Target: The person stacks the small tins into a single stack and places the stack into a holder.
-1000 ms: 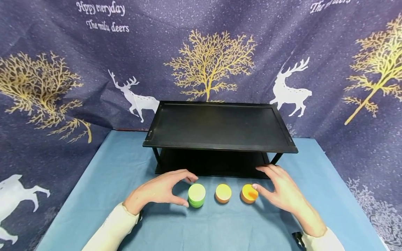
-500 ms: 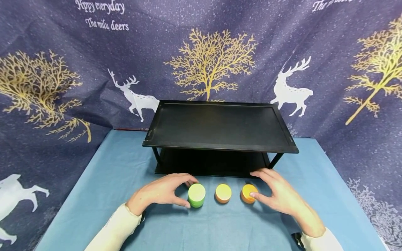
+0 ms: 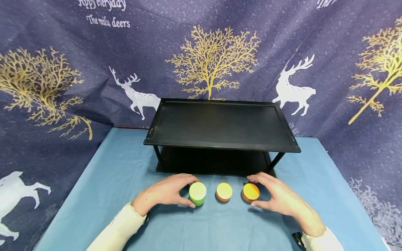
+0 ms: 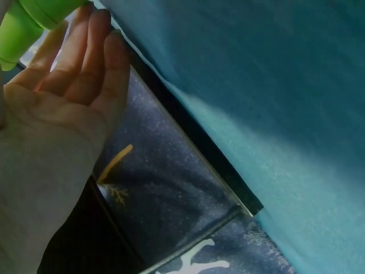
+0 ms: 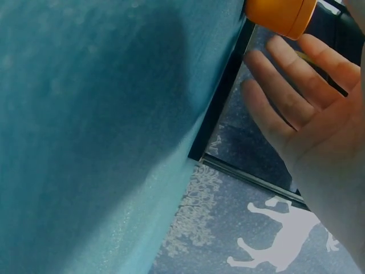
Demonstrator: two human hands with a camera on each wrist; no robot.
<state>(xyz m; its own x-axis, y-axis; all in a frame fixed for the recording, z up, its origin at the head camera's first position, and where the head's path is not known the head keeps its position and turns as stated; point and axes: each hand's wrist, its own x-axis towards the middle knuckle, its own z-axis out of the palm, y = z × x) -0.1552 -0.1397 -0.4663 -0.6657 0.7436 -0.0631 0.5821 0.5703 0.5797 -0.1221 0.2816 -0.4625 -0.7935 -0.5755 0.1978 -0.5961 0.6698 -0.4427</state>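
Note:
A small green round tub (image 3: pixel 197 194) with a paler top stands on the blue cloth, left of two orange tubs. My left hand (image 3: pixel 171 191) is around its left side, thumb in front and fingers behind; firm contact cannot be made out. In the left wrist view the green tub (image 4: pixel 25 28) shows a seam, close to the fingertips. A yellow-topped orange tub (image 3: pixel 224 192) stands in the middle, untouched. My right hand (image 3: pixel 276 195) curves around the right-hand orange tub (image 3: pixel 250 192), thumb in front, fingers behind, with a gap visible in the right wrist view.
Behind the tubs stands a black two-level rack (image 3: pixel 223 125), its lower shelf (image 3: pixel 216 162) just beyond the fingers. Blue cloth (image 3: pixel 220 230) covers the table. A dark printed curtain (image 3: pixel 150 45) hangs at the back and sides.
My left hand has moved right, closer around the green tub. My right hand has come left and nearer, its thumb now in front of the right-hand orange tub. The tubs stay in place.

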